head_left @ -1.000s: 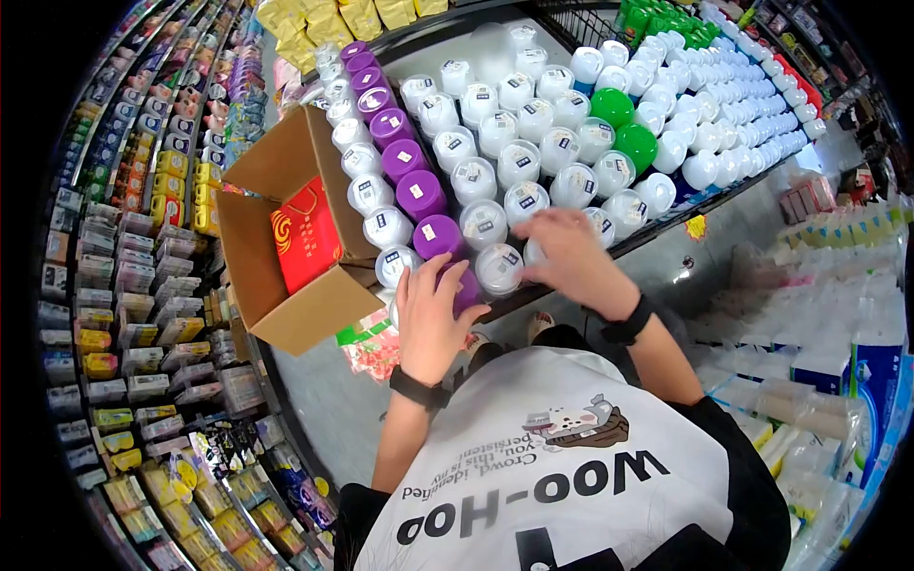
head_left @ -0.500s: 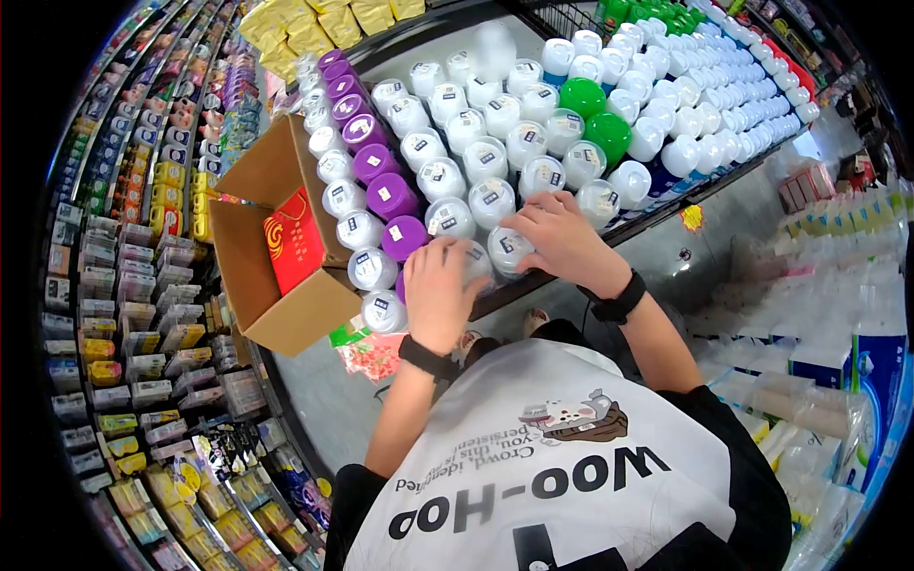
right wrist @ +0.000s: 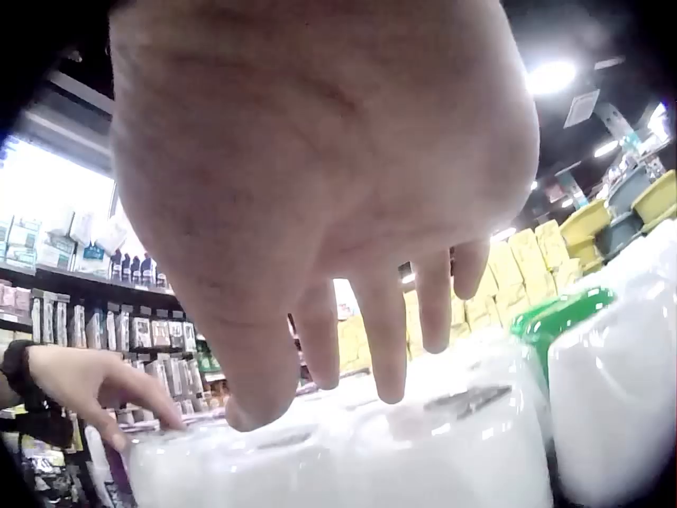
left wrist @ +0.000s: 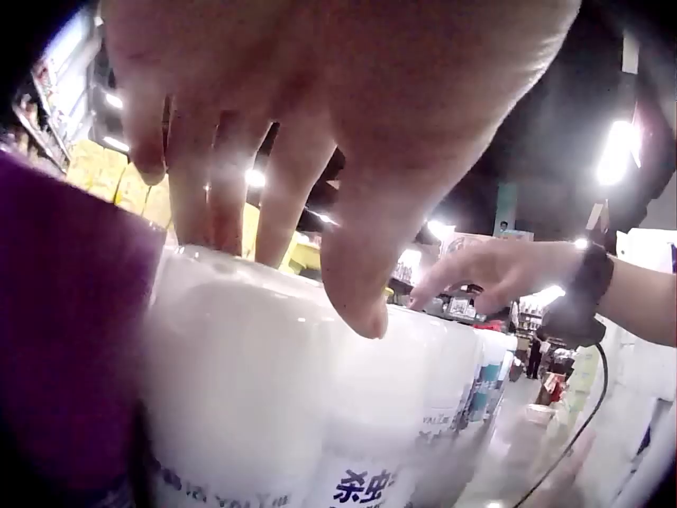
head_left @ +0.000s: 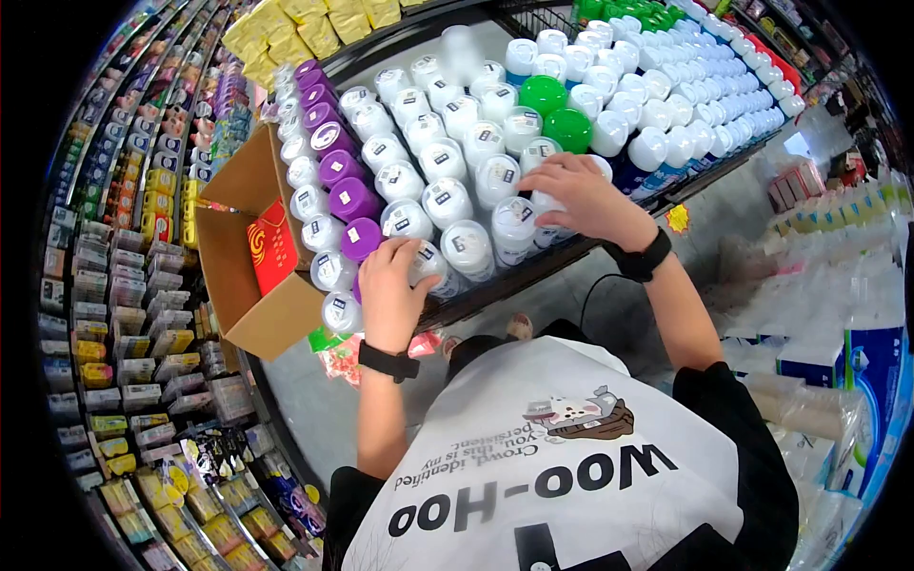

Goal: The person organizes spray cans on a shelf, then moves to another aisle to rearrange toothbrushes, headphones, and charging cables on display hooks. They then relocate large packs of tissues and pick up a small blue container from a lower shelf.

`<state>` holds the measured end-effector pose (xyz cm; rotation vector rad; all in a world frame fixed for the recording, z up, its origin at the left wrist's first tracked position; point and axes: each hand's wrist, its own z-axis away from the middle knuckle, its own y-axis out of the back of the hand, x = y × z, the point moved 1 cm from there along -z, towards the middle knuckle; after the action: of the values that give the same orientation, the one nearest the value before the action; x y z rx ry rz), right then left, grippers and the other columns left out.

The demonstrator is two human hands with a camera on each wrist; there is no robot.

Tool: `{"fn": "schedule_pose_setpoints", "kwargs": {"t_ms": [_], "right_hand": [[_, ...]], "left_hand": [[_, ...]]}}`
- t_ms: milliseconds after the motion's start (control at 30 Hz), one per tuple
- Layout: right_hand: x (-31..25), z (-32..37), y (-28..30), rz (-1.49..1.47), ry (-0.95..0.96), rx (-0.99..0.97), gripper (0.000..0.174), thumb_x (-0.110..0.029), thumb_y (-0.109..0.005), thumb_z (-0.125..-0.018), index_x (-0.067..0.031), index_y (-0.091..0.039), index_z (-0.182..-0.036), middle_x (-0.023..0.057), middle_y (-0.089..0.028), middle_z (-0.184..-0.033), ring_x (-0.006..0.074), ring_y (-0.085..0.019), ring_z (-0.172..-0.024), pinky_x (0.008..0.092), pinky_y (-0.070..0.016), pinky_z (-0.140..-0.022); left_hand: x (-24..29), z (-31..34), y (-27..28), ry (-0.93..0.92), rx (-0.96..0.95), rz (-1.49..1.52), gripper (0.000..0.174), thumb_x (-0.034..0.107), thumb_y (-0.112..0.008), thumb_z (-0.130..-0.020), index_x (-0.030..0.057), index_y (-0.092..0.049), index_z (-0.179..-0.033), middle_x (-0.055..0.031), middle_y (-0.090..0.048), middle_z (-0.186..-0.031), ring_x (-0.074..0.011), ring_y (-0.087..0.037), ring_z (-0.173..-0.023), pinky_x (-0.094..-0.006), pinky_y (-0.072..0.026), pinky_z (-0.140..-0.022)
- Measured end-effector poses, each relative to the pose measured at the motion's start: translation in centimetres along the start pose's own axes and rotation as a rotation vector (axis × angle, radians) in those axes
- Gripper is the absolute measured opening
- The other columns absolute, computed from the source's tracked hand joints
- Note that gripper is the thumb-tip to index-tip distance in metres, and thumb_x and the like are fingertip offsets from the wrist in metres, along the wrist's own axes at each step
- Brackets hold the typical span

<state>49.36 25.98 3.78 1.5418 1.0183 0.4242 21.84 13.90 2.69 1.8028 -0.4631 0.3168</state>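
Dark and sturdy, the rack point(head_left: 514, 284) is carrying tight rows, and an open cardboard box point(head_left: 271, 324) is sitting right beside them, stiff flaps spread. Smooth, round white-topped cans point(head_left: 514, 238) are standing upright along the front; glossy purple-topped cans point(head_left: 354, 198) are lining up left of them. The left hand point(head_left: 388, 297) is touching a front white one, fingers apart; the right hand point(head_left: 595, 205) is resting over others farther right, fingers also apart. Grey floor point(head_left: 571, 306) is showing past the rack's edge; only slivers are separating neighbouring cans.

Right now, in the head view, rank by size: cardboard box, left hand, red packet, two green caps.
Largest to smallest:
cardboard box
left hand
red packet
green caps, the two too alike to rank
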Motion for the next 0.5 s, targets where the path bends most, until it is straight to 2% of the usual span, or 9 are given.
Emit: {"fn": "schedule_pose_setpoints", "kwargs": {"t_ms": [67, 167, 200, 300, 333, 433, 500], "right_hand": [[-0.4, 0.4, -1.1, 0.021, 0.051, -0.01, 0.059, -0.021, -0.077, -0.07, -0.0179, -0.054, -0.123, 0.0032, -0.058, -0.117, 0.0254, -0.047, -0.115, 0.042, -0.0331, -0.097], [-0.6, 0.3, -2.4, 0.02, 0.0, -0.025, 0.06, -0.022, -0.078, -0.069, -0.0176, -0.054, -0.124, 0.0053, -0.058, -0.113, 0.025, -0.048, -0.113, 0.0408, -0.0332, -0.096], [-0.7, 0.3, -2.5, 0.053, 0.014, 0.009, 0.061, -0.023, -0.078, -0.068, -0.0172, -0.054, -0.123, 0.0069, -0.058, -0.108, 0.0245, -0.048, -0.112, 0.0398, -0.0331, -0.094], [-0.9, 0.3, -2.3, 0.09, 0.037, 0.006, 0.061, -0.024, -0.078, -0.068, -0.0166, -0.055, -0.123, 0.0055, -0.059, -0.106, 0.0237, -0.049, -0.111, 0.0395, -0.0332, -0.094], [-0.9, 0.2, -2.0, 0.111, 0.052, -0.034, 0.058, -0.025, -0.077, -0.07, -0.0157, -0.055, -0.123, 0.0045, -0.06, -0.108, 0.0238, -0.048, -0.112, 0.0401, -0.0338, -0.095], [0.8, 0.6, -0.1, 0.006, 0.059, 0.09, 0.057, -0.028, -0.075, -0.073, -0.0153, -0.054, -0.124, 0.0038, -0.06, -0.115, 0.0248, -0.048, -0.114, 0.0411, -0.034, -0.097], [2.9, 0.9, 1.5, -0.025, -0.053, 0.131, 0.057, -0.03, -0.075, -0.072, -0.0181, -0.056, -0.124, 0.0052, -0.058, -0.121, 0.0265, -0.048, -0.116, 0.0417, -0.0336, -0.099]], "left_hand": [[0.4, 0.0, 0.0, 0.025, -0.021, 0.005, 0.055, 0.013, -0.081, -0.061, 0.0052, -0.061, -0.112, -0.0106, -0.058, -0.111, -0.0313, -0.054, -0.104, -0.0427, -0.0397, -0.091], [1.6, -0.1, -0.7, 0.024, 0.034, -0.029, 0.058, 0.016, -0.082, -0.062, 0.0062, -0.06, -0.114, -0.0115, -0.056, -0.115, -0.032, -0.052, -0.107, -0.0426, -0.0393, -0.091], [2.1, -0.1, -1.0, 0.0, 0.041, -0.046, 0.059, 0.019, -0.082, -0.063, 0.007, -0.058, -0.116, -0.012, -0.055, -0.117, -0.0328, -0.05, -0.109, -0.0429, -0.0385, -0.092], [4.3, -1.2, -1.7, -0.118, 0.074, -0.017, 0.059, 0.018, -0.082, -0.062, 0.0072, -0.059, -0.116, -0.0102, -0.057, -0.116, -0.0309, -0.052, -0.108, -0.0418, -0.0398, -0.092], [5.4, -1.6, -1.7, -0.132, 0.058, 0.024, 0.059, 0.019, -0.081, -0.063, 0.0067, -0.058, -0.116, -0.0104, -0.056, -0.116, -0.0309, -0.051, -0.109, -0.0418, -0.0393, -0.092], [6.5, -3.2, -3.4, -0.216, 0.033, 0.035, 0.059, 0.021, -0.08, -0.065, 0.0063, -0.057, -0.117, -0.0108, -0.056, -0.117, -0.0309, -0.051, -0.11, -0.0415, -0.0389, -0.093], [7.1, -4.1, -4.6, -0.24, 0.015, 0.035, 0.056, 0.023, -0.079, -0.066, 0.006, -0.058, -0.114, -0.0105, -0.058, -0.114, -0.0311, -0.053, -0.107, -0.0406, -0.0408, -0.09]]}}
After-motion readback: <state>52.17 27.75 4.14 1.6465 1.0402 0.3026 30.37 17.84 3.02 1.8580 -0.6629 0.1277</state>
